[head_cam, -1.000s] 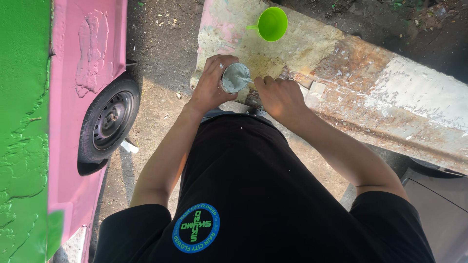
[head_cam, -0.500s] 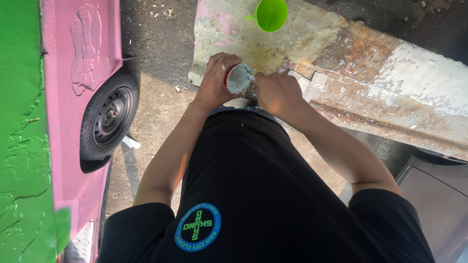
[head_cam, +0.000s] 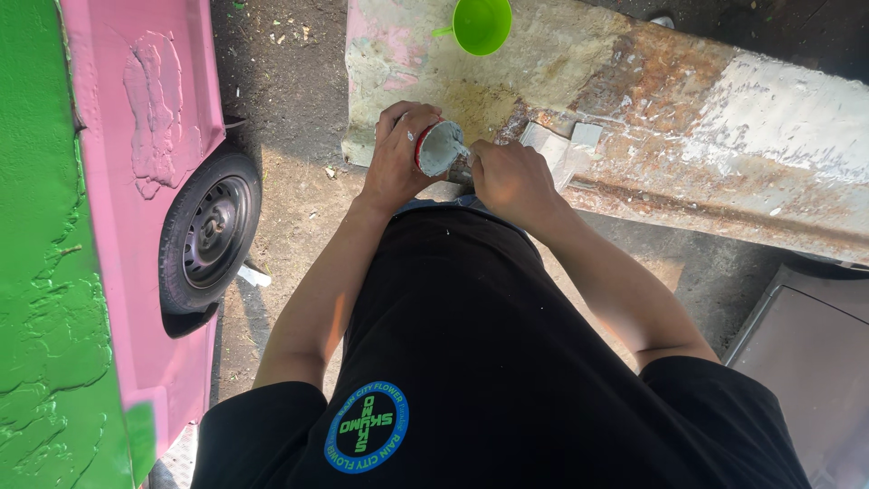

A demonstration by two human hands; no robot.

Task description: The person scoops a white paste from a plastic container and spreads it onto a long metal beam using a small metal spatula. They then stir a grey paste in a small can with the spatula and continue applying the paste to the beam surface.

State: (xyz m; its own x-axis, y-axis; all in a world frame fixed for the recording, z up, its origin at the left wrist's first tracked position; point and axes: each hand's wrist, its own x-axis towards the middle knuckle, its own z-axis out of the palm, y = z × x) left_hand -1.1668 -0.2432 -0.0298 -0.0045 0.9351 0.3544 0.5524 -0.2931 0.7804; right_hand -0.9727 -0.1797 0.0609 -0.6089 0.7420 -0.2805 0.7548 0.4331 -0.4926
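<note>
We see our left hand wrapped around a small red-rimmed tin of grey paste, tilted with its mouth toward our right hand, fist closed on a mostly hidden tool dipping into it, beside the rusty panel's near edge

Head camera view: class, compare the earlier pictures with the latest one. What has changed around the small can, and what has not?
The left hand has tilted the small can further, so its grey-filled opening shows more, with a red rim. The right hand stays at the can's mouth. The green cup, rusty panel and pink car's wheel have not moved.
</note>
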